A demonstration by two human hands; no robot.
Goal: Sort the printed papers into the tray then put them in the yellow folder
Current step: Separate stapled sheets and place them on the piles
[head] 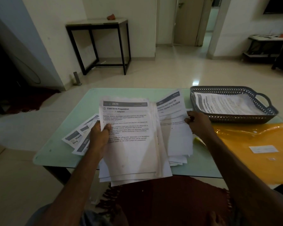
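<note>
Pale green table (59, 154), dim tiled room. We are gripping the stack of printed papers (131, 144) in our left hand (99, 136), with the thumb pressing on its top page. Our right hand (198, 121) is pinching the edge of one sheet (173, 115), holding it fanned out to the right. We are judging the sorting step to be under way: the grey tray (235, 119), near that hand, is holding printed pages. The next move is calling for this sheet to be carried across into it. The yellow folder (252, 144) is lying flat just beside the tray.

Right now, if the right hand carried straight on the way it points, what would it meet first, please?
Probably the Cold Drink Preparation stack in the left hand. The right hand points left across the sheet it pinches, away from the tray; depth is unclear.
</note>
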